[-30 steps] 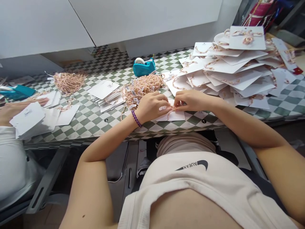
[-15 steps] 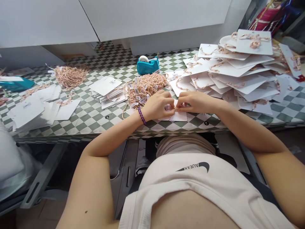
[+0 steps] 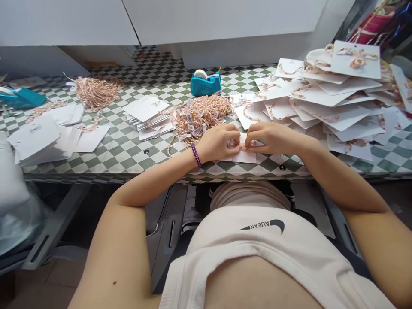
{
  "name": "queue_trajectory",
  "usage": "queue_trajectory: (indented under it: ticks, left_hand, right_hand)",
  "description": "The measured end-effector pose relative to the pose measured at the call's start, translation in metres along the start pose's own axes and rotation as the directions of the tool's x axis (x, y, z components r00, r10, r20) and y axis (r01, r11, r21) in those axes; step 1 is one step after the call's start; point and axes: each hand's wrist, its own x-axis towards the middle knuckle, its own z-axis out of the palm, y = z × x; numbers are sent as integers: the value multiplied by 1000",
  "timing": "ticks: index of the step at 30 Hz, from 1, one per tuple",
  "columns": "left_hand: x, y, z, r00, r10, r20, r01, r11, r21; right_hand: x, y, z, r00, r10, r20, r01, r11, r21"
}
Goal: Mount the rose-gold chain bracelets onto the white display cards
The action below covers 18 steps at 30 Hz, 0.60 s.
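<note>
My left hand [image 3: 219, 142] and my right hand [image 3: 270, 138] meet over a white card [image 3: 245, 156] lying near the front edge of the checkered table [image 3: 128, 150]. Both pinch a thin rose-gold chain [image 3: 242, 146] held against the card, fingertips almost touching. A purple bead bracelet [image 3: 196, 155] sits on my left wrist. Just behind my left hand lies a heap of tagged rose-gold chains [image 3: 199, 116].
A big pile of white cards with chains [image 3: 331, 98] fills the right side. A teal tape dispenser [image 3: 205, 83] stands at the back. Blank cards [image 3: 146, 109] lie left of the heap; more cards [image 3: 41, 139] and another chain heap [image 3: 96, 91] sit far left.
My hands have stayed pinched on the chain over the card. The view has shifted, and the other person's hand seen at the far left a second ago is out of view.
</note>
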Motion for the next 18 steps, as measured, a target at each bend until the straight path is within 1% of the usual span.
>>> queue_trajectory:
  ticks: [4,9,13,15,18]
  left_hand:
    - [0,0,0,1000,-4,9,3,1000,25]
    - [0,-3,2,1000,5,-8,-5,999,43]
    - [-2,-2,-4,999,-22,-25,24,996,84]
    - [-5,1,-9,999,-45,-18,47,993,113]
    - [-11,5,-11,997,-71,-22,74,986,149]
  right_hand:
    - [0,0,3,999,-43,-9,43,999,33]
    - [0,2,6,998,-55,-17,56,997,61]
    - [8,4,6,995,-92,-49,95,993,67]
    - [14,3,5,991,-125,-55,128,990,52]
    - [21,0,3,985,-168,-36,167,986,-17]
